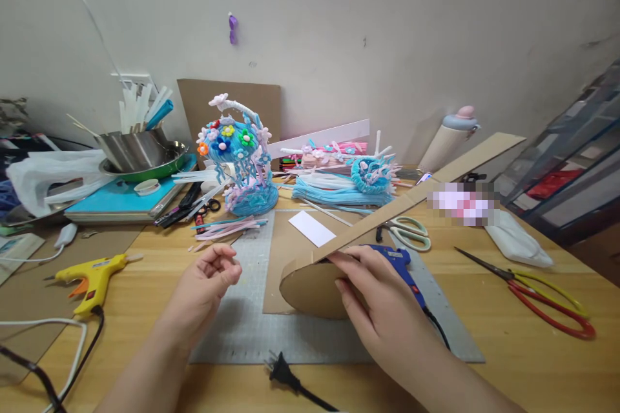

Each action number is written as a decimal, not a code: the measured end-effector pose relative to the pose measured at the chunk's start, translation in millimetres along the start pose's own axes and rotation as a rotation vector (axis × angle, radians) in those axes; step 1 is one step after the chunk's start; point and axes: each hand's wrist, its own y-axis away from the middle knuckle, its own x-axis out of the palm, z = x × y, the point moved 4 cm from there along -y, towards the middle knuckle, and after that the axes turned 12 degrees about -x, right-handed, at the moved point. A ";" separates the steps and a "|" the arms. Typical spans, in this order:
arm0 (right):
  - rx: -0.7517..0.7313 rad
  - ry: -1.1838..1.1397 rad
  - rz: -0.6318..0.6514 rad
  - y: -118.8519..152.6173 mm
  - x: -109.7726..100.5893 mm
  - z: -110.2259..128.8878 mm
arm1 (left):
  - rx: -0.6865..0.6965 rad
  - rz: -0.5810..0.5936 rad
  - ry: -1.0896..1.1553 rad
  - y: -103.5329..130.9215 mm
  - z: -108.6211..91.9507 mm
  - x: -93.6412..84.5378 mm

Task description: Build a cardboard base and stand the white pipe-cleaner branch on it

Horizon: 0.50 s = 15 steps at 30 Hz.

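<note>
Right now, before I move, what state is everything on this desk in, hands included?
Left hand: loosely curled, empty
Right hand: gripping cardboard strip and cardboard disc
Cardboard strip: near end curved, far end free
Black plug: unplugged
Red-and-yellow scissors: blades closed
Green-handled scissors: blades hidden, cannot tell
Yellow glue gun: lying on its side
Steel bowl: holding white sticks
Bottle: lid on

"How did you find the cardboard disc [314, 292]?"

"From my remote station I recorded plain brown board, curved along its visible left and lower edge, tilted over the flat cardboard sheet [285, 245]. Its right part was hidden from me."

"And the cardboard strip [404, 202]?"

"Long, narrow, brown. It met the disc's upper rim, bent at the left, and slanted up rightward to a free end."
</note>
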 end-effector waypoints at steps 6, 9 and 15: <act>-0.015 -0.009 0.043 -4.1 -0.2 -0.6 | -0.047 -0.007 -0.060 -1.2 -0.8 1.9; -0.028 -0.015 0.052 -5.7 -0.1 -0.4 | 0.013 -0.007 -0.147 -3.2 -4.7 6.1; -0.045 -0.027 0.058 -6.9 0.7 -0.3 | 0.109 -0.145 -0.393 -14.5 -9.4 -11.4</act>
